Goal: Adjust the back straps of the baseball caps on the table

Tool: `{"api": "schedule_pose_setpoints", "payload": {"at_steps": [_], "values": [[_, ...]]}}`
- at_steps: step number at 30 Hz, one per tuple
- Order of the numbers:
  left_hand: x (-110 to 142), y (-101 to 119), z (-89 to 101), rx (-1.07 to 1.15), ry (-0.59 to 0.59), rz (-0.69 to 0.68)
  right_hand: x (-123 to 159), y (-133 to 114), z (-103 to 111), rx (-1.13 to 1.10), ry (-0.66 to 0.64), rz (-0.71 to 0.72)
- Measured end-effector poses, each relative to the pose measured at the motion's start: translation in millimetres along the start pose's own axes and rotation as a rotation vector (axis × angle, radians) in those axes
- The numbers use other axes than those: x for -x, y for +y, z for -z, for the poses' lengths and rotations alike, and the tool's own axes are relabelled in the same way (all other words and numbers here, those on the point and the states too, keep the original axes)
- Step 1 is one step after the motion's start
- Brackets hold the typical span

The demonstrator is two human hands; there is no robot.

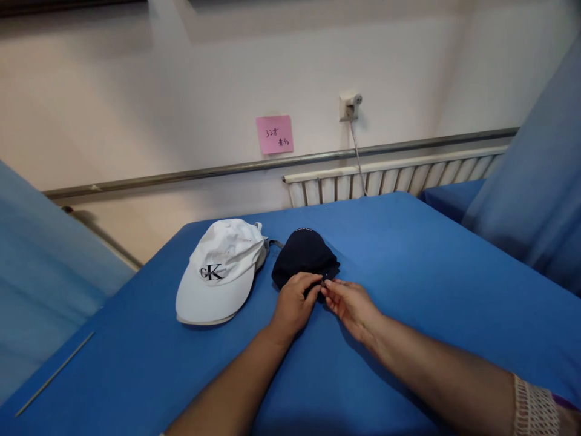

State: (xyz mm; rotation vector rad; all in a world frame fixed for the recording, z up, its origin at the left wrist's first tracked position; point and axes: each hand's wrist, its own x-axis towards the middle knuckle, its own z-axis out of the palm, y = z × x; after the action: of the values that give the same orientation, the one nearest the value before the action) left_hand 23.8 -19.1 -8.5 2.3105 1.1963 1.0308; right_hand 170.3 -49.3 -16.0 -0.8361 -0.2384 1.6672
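Note:
A dark navy cap (303, 257) lies on the blue-covered bed, with its near edge toward me. My left hand (295, 300) is closed on that near edge, thumb and fingers pinching it. From the right, my right hand (348, 306) pinches the same edge, its fingertips almost meeting the left ones. A small part between the fingertips is too small to make out and is partly hidden. Beside the dark cap on the left rests a white baseball cap (227, 254) with a black letter logo, its brim pointing toward me.
A thin stick (54, 374) lies at the bed's left side. Blue curtains (49, 278) hang on both sides. Behind the blue bed cover (399, 242) are a radiator (390, 181), a metal rail (218, 171), a plugged socket (348, 109) and a pink note (275, 134) on the wall.

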Motion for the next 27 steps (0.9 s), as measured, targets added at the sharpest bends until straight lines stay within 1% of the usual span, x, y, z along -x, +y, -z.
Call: {"api": "schedule_pose_setpoints", "payload": {"at_steps": [2, 5, 11, 19, 21, 27], "values": [[-0.4, 0.2, 0.8, 0.032, -0.001, 0.026, 4.0, 1.9, -1.2, -0.013, -0.011, -0.012], [-0.7, 0.1, 2.2, 0.062, 0.019, 0.063, 6.8, 3.7, -3.2, 0.026, -0.039, -0.031], [-0.7, -0.3, 3.0, 0.064, 0.02, 0.099, 5.2, 3.2, -5.6, 0.198, -0.059, 0.067], [-1.8, 2.8, 2.5, 0.058, 0.028, 0.093, -3.4, 8.3, -3.1, 0.38, 0.013, 0.177], [-1.8, 2.5, 1.8, 0.049, 0.033, 0.095, -4.5, 8.8, -2.9, 0.399, 0.013, 0.196], [-1.2, 5.2, 3.3, 0.066, 0.046, 0.096, -3.6, 5.9, -4.5, 0.397, -0.039, 0.214]]}}
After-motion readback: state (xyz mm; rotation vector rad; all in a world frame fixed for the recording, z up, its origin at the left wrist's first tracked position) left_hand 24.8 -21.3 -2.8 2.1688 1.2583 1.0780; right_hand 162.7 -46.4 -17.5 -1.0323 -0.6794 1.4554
